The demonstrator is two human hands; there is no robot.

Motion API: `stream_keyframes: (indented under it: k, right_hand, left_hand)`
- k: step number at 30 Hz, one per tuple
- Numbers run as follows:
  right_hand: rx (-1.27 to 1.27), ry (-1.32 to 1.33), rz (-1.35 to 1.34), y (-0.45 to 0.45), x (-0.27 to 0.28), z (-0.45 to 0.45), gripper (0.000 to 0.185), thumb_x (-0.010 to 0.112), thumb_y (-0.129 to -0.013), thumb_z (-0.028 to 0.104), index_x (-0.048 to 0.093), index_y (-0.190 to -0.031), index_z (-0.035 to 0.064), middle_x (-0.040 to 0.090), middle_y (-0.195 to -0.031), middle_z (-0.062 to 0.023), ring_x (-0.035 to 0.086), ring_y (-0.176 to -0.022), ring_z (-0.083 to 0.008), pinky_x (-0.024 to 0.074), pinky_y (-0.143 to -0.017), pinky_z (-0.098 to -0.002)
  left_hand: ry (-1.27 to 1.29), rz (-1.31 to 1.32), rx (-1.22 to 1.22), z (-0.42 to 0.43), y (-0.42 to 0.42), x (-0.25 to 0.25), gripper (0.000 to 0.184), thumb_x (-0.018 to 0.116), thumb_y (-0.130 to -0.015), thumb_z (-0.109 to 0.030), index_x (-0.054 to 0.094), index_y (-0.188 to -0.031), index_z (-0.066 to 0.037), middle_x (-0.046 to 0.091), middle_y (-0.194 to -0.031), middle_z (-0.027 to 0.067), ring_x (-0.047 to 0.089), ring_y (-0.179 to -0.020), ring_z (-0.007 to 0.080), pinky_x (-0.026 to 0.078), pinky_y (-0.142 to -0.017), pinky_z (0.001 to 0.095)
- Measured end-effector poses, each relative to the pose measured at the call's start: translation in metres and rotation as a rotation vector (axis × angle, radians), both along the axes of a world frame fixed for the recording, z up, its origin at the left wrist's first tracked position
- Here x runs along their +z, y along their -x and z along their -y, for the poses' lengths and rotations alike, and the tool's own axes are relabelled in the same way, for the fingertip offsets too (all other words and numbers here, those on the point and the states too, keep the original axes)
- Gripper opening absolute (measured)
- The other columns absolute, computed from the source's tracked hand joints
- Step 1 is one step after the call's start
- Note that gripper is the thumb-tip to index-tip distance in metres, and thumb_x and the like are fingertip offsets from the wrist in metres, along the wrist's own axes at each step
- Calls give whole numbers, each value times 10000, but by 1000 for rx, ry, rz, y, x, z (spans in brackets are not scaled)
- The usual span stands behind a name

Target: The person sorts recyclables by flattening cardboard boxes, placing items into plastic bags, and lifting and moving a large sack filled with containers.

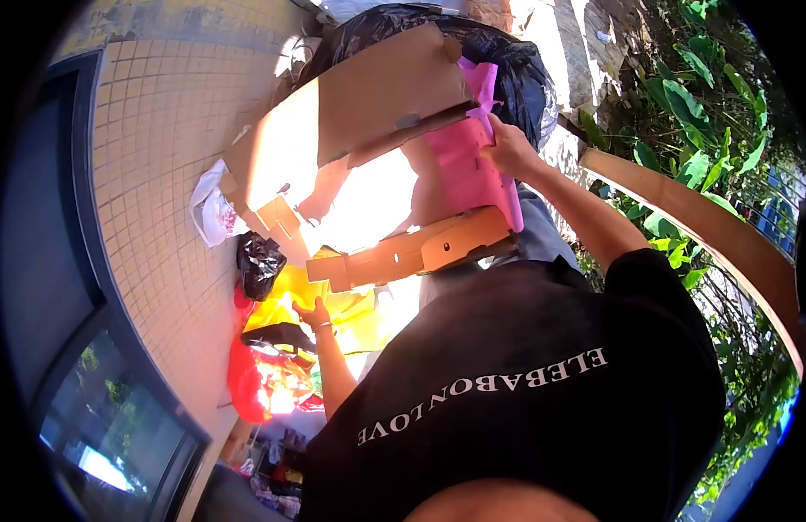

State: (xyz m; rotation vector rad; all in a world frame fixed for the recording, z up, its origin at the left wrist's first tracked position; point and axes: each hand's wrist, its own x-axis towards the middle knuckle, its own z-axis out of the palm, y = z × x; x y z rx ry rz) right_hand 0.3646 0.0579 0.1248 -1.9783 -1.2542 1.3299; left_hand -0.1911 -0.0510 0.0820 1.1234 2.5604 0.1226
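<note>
A large opened cardboard box (386, 91) lies in front of me, its lid panel raised and a notched flap (446, 244) on the near side. Pink material (460, 165) lines its right side. My right hand (512, 152) grips the edge of this pink material, the thumb on the inner side. Lower left, my left hand (314, 315) is beside a yellow bag (355, 317), fingers apart, below the notched flap and holding nothing visible. Strong sunlight washes out the middle of the box.
Black plastic bags (520, 83) bulge behind the box. Along the tiled wall (168, 174) are a white bag (210, 204), a small black bag (259, 261) and a red bag (255, 374). A curved brown edge (699, 222) and green plants (695, 96) are at right.
</note>
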Motion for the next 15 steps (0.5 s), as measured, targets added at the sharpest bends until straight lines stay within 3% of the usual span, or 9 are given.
stream_keyframes:
  k: [1, 2, 3, 6, 7, 10, 12, 14, 15]
  right_hand:
    - [71, 54, 65, 4, 13, -3, 582, 584, -699, 130, 405, -1243, 24, 614, -881, -245, 605, -834, -378, 472, -746, -412]
    - [115, 27, 110, 9, 10, -1, 588, 585, -701, 134, 399, -1247, 21, 613, -884, -245, 600, -844, -383, 466, -756, -422]
    - [158, -3, 155, 15, 6, 1, 594, 587, -703, 139, 392, -1251, 18, 613, -887, -245, 595, -854, -389, 461, -766, -433]
    - [249, -17, 214, 26, 8, -2, 621, 584, -713, 147, 358, -1273, 2, 610, -903, -246, 580, -888, -402, 441, -787, -464]
    - [265, -30, 230, 28, 7, -5, 623, 583, -713, 146, 355, -1275, -1, 610, -901, -244, 580, -885, -402, 441, -785, -463]
    - [321, -18, 261, 30, 12, -12, 626, 584, -716, 147, 352, -1278, -4, 611, -914, -236, 583, -868, -403, 448, -776, -458]
    - [337, -72, 291, 32, 14, -10, 627, 589, -719, 150, 352, -1280, -1, 609, -931, -231, 587, -850, -399, 455, -763, -453]
    - [335, -205, 335, 36, 11, -1, 630, 597, -722, 153, 351, -1281, 2, 606, -947, -228, 592, -829, -393, 464, -745, -449]
    - [361, -128, 337, 40, 23, -2, 655, 600, -718, 114, 332, -1298, -30, 584, -1028, -232, 583, -883, -387, 462, -764, -430]
  left_hand:
    - [-229, 55, -172, -1, 1, -10, 764, 621, -742, -153, 209, -1370, -15, 362, -1325, 262, 380, -1187, 438, 317, -1005, 474]
    - [-399, 6, -327, -14, -25, 0, 714, 611, -749, -140, 254, -1350, 6, 399, -1297, 249, 396, -1167, 433, 320, -998, 485]
    - [-432, -287, -676, -43, -70, 43, 644, 608, -766, -155, 322, -1321, 6, 445, -1255, 223, 414, -1147, 417, 333, -983, 497]
    - [-486, -333, -1029, -104, -155, 101, 462, 585, -793, -138, 456, -1225, -38, 480, -1222, 166, 415, -1173, 382, 359, -958, 492]
    - [-439, -251, -1082, -112, -172, 103, 438, 591, -785, -131, 484, -1205, -67, 479, -1227, 144, 407, -1190, 362, 358, -955, 501]
    - [-400, -13, -1207, -126, -197, 86, 360, 621, -757, -135, 565, -1107, -74, 549, -1101, 115, 508, -1087, 290, 415, -898, 416]
    - [-486, 85, -1205, -134, -210, 74, 344, 634, -752, -140, 581, -1084, -71, 569, -1044, 98, 552, -1008, 276, 436, -857, 375]
    - [-688, -53, -1174, -143, -223, 76, 374, 625, -758, -148, 570, -1121, -77, 558, -1095, 90, 548, -1015, 286, 439, -860, 397]
    - [-729, -64, -1172, -152, -233, 85, 414, 621, -749, -149, 549, -1151, -80, 533, -1144, 100, 520, -1068, 299, 434, -872, 411]
